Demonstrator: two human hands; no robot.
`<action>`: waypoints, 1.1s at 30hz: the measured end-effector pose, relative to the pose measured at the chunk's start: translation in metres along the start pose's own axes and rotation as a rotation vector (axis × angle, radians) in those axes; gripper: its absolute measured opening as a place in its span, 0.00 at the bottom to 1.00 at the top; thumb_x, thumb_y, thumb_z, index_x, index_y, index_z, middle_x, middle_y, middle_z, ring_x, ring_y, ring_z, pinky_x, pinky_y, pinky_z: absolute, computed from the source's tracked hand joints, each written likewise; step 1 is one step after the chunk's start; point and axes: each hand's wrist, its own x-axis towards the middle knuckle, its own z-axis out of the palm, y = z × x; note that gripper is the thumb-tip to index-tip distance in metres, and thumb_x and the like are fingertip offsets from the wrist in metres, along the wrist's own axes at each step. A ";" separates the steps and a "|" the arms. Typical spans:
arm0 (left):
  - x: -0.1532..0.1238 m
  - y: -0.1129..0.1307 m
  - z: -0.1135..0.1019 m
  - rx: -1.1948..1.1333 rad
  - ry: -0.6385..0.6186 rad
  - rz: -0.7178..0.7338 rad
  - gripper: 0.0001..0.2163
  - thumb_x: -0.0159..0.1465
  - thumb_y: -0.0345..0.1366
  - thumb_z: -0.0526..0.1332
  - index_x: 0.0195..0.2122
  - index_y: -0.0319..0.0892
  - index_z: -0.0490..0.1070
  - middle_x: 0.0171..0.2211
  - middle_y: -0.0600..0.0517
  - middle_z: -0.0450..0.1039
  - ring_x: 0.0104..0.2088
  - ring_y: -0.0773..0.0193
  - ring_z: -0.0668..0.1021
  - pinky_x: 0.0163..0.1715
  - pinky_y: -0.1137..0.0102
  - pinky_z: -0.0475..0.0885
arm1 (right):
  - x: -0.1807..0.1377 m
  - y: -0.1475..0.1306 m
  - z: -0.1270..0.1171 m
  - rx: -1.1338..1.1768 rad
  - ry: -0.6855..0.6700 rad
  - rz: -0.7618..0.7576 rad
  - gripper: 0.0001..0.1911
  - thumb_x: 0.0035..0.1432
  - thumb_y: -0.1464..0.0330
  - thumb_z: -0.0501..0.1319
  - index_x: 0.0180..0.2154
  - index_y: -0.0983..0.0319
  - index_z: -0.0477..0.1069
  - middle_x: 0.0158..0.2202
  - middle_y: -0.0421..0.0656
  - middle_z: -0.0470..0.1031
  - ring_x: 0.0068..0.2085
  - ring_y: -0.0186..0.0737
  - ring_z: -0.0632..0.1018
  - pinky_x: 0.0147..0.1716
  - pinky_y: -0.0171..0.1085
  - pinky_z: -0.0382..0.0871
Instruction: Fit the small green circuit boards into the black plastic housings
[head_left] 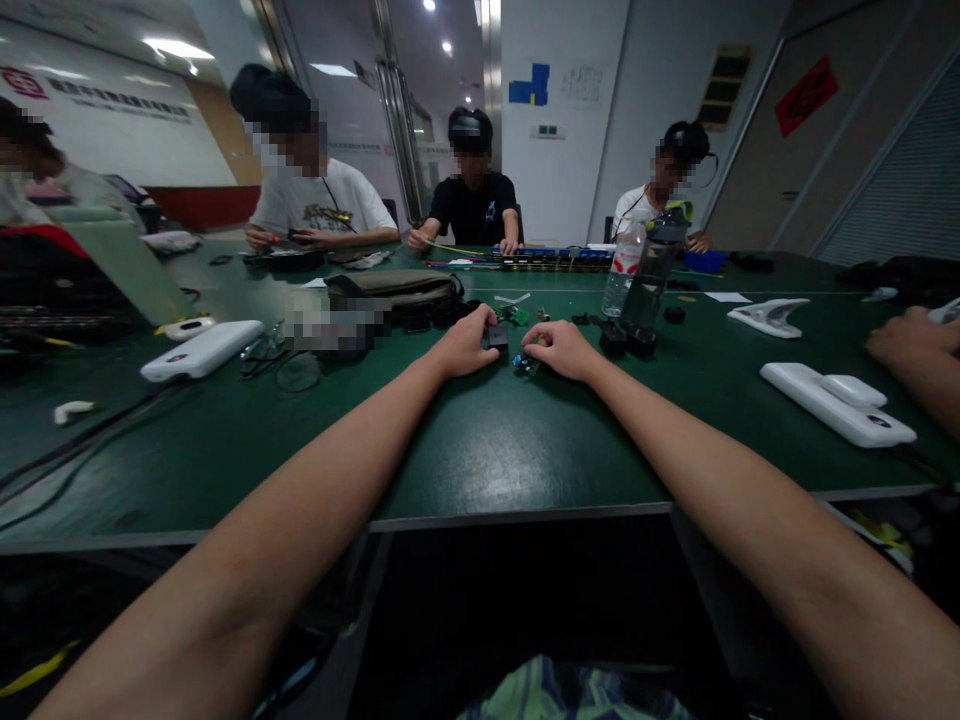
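Over a dark green worktop (517, 450), facing seated people (472, 210): holding a small black block (498, 339) between thumb and fingers of the left hand (466, 343). Curling the right hand (562, 347) over a blue-tipped electronic part (523, 364), near the block; cannot tell whether gripped or merely touched. Seemingly midway through handling small parts, with hands apart; calling next, by judgement, for a steady left hold and a precise right pinch.
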 end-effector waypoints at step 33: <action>0.005 -0.013 0.009 -0.099 -0.158 0.017 0.25 0.58 0.31 0.62 0.59 0.42 0.70 0.55 0.47 0.76 0.54 0.53 0.77 0.57 0.58 0.70 | 0.001 0.024 0.005 0.022 -0.234 -0.520 0.11 0.53 0.75 0.55 0.36 0.62 0.74 0.37 0.45 0.74 0.37 0.39 0.73 0.37 0.38 0.67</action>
